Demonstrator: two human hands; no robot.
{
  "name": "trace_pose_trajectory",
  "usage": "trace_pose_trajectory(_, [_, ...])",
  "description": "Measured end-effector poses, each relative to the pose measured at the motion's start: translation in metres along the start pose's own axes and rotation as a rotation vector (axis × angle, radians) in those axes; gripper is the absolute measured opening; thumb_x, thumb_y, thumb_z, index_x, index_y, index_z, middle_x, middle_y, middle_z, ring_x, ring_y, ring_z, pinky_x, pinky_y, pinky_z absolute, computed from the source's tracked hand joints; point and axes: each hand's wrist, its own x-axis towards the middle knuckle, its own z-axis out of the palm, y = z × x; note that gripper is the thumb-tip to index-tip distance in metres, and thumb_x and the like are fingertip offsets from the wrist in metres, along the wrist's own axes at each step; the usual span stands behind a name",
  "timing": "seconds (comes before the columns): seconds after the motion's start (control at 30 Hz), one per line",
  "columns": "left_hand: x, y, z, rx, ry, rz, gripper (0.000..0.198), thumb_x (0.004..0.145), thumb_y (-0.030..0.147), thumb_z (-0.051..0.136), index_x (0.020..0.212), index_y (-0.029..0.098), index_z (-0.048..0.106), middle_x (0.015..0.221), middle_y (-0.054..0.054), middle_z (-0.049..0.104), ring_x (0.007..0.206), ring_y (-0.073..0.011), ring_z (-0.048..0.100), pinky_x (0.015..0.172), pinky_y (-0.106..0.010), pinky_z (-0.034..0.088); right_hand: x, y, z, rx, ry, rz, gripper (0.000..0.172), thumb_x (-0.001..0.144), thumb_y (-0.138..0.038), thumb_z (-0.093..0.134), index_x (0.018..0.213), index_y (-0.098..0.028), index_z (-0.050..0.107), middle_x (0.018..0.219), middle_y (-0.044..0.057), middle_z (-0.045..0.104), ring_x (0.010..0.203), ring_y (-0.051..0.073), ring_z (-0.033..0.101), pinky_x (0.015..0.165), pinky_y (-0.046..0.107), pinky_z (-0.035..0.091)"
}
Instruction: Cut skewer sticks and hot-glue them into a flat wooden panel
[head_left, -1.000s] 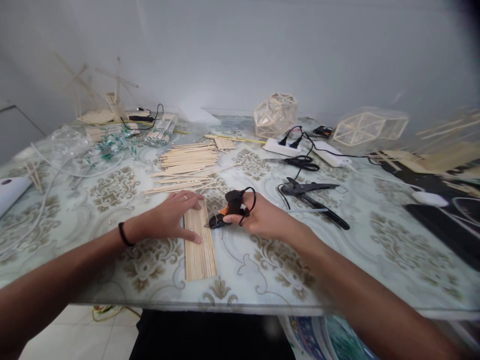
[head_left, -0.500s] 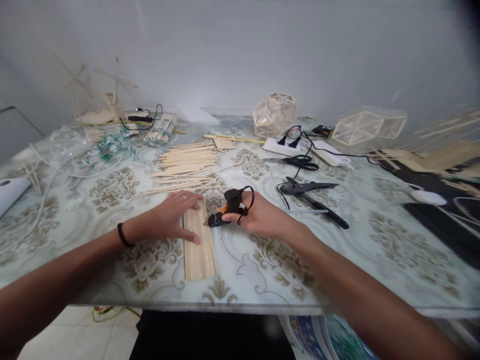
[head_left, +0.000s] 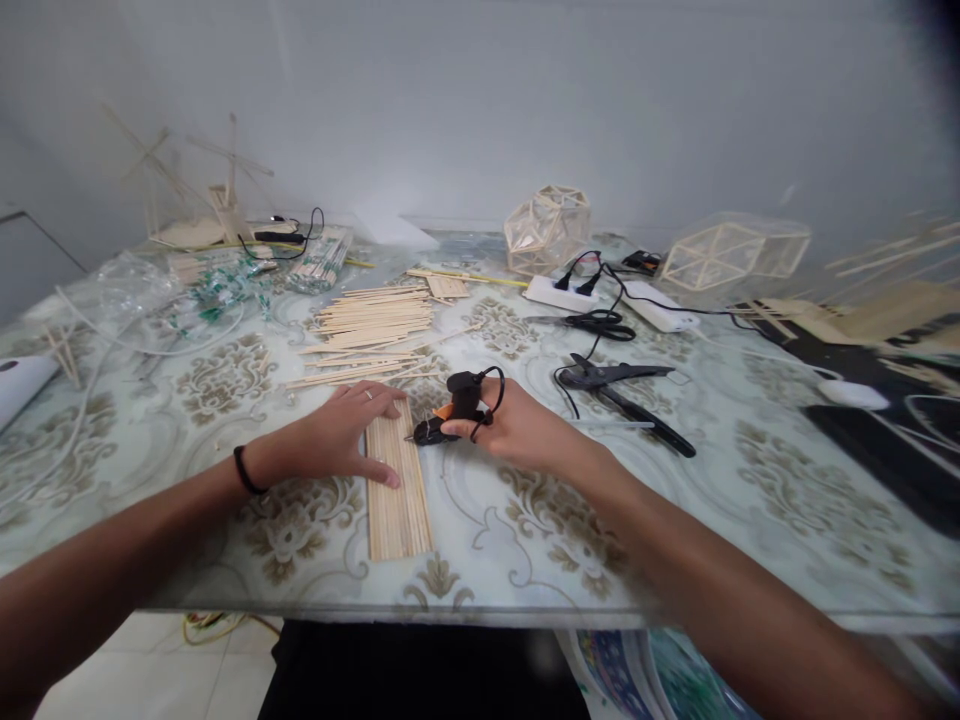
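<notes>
A flat panel of wooden sticks point(head_left: 397, 515) laid side by side rests on the table before me. My left hand point(head_left: 349, 435) lies over its left part, thumb and fingers spread and pressing on it. In my right hand point(head_left: 506, 425) is a black hot glue gun point(head_left: 465, 395) with an orange trigger. Its nozzle points left and is at the panel's right edge; whether it touches the wood I cannot tell. The glue gun's cable loops over my right hand.
Loose sticks point(head_left: 375, 320) are heaped behind the panel. To the right lie scissors point(head_left: 600, 324), black cutters point(head_left: 630, 390) and a power strip point(head_left: 559, 292) with plugs. Wooden frame models point(head_left: 551, 230) stand at the back. Plastic bags point(head_left: 217, 290) lie at the left.
My right hand has shifted the glue gun slightly away from me along the panel's right edge. The left hand and the panel have stayed in place.
</notes>
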Motion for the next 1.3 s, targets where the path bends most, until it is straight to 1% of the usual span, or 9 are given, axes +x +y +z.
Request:
trace_pose_trajectory(0.13, [-0.0002, 0.0008, -0.0005, -0.015, 0.009, 0.005, 0.079, 0.069, 0.078, 0.08, 0.122, 0.022, 0.063, 0.151, -0.016, 0.056, 0.14, -0.0389, 0.048, 0.116, -0.055, 0.037, 0.0012, 0.002, -0.0001, -0.005, 0.009, -0.031, 0.018, 0.086, -0.029, 0.072, 0.099, -0.017, 0.072, 0.101, 0.01, 0.081, 0.094, 0.026, 0.076, 0.087, 0.037, 0.058])
trace_pose_trajectory(0.27, [0.0002, 0.0026, -0.0025, -0.022, 0.006, -0.007, 0.08, 0.068, 0.077, 0.082, 0.123, 0.022, 0.063, 0.15, -0.016, 0.056, 0.14, -0.0392, 0.048, 0.115, -0.055, 0.037, 0.0033, 0.0025, -0.0002, -0.019, 0.007, -0.049, 0.016, 0.086, -0.027, 0.071, 0.097, -0.016, 0.073, 0.099, 0.01, 0.081, 0.091, 0.025, 0.075, 0.085, 0.035, 0.057])
trace_pose_trajectory(0.43, [0.0007, 0.0033, -0.0034, -0.018, -0.002, -0.004, 0.082, 0.067, 0.076, 0.083, 0.124, 0.021, 0.062, 0.149, -0.016, 0.057, 0.141, -0.0396, 0.048, 0.116, -0.054, 0.036, 0.005, 0.0047, 0.0, -0.07, 0.028, -0.068, 0.015, 0.086, -0.027, 0.071, 0.095, -0.016, 0.075, 0.095, 0.009, 0.081, 0.087, 0.024, 0.074, 0.08, 0.033, 0.056])
trace_pose_trajectory(0.6, [0.0012, 0.004, -0.0035, -0.017, -0.006, -0.014, 0.081, 0.068, 0.076, 0.083, 0.125, 0.021, 0.061, 0.149, -0.016, 0.056, 0.141, -0.0392, 0.047, 0.116, -0.054, 0.036, 0.0049, 0.0054, 0.0005, -0.037, 0.014, -0.066, 0.014, 0.086, -0.025, 0.071, 0.095, -0.016, 0.075, 0.096, 0.01, 0.081, 0.088, 0.025, 0.074, 0.081, 0.032, 0.056])
trace_pose_trajectory(0.8, [0.0017, 0.0069, -0.0067, -0.013, -0.019, -0.016, 0.089, 0.07, 0.074, 0.083, 0.137, 0.023, 0.054, 0.149, -0.015, 0.056, 0.14, -0.0377, 0.049, 0.117, -0.055, 0.037, 0.0056, 0.0037, 0.0006, -0.072, 0.024, -0.079, 0.014, 0.087, -0.025, 0.071, 0.096, -0.015, 0.076, 0.095, 0.01, 0.081, 0.085, 0.024, 0.073, 0.079, 0.033, 0.055])
trace_pose_trajectory(0.93, [0.0018, 0.0069, -0.0069, -0.007, -0.027, -0.033, 0.093, 0.07, 0.074, 0.082, 0.141, 0.023, 0.051, 0.149, -0.016, 0.056, 0.14, -0.0377, 0.049, 0.117, -0.054, 0.037, 0.0062, 0.0033, 0.0003, -0.097, 0.024, -0.106, 0.014, 0.088, -0.024, 0.07, 0.097, -0.015, 0.076, 0.094, 0.01, 0.08, 0.085, 0.024, 0.072, 0.08, 0.033, 0.055])
trace_pose_trajectory(1.13, [0.0014, 0.0046, -0.0046, -0.011, -0.013, -0.037, 0.096, 0.068, 0.075, 0.083, 0.143, 0.025, 0.051, 0.149, -0.015, 0.056, 0.14, -0.0385, 0.049, 0.118, -0.055, 0.036, 0.0055, 0.0027, 0.0003, -0.079, 0.029, -0.119, 0.014, 0.088, -0.024, 0.07, 0.098, -0.016, 0.076, 0.096, 0.01, 0.081, 0.087, 0.025, 0.073, 0.082, 0.035, 0.056])
trace_pose_trajectory(1.3, [0.0015, 0.0045, -0.0037, -0.027, -0.005, -0.04, 0.095, 0.067, 0.074, 0.084, 0.142, 0.024, 0.053, 0.147, -0.015, 0.058, 0.139, -0.0386, 0.05, 0.117, -0.055, 0.037, 0.0049, 0.0038, 0.001, -0.083, 0.054, -0.13, 0.015, 0.088, -0.026, 0.07, 0.098, -0.016, 0.076, 0.095, 0.01, 0.081, 0.088, 0.025, 0.074, 0.081, 0.035, 0.056])
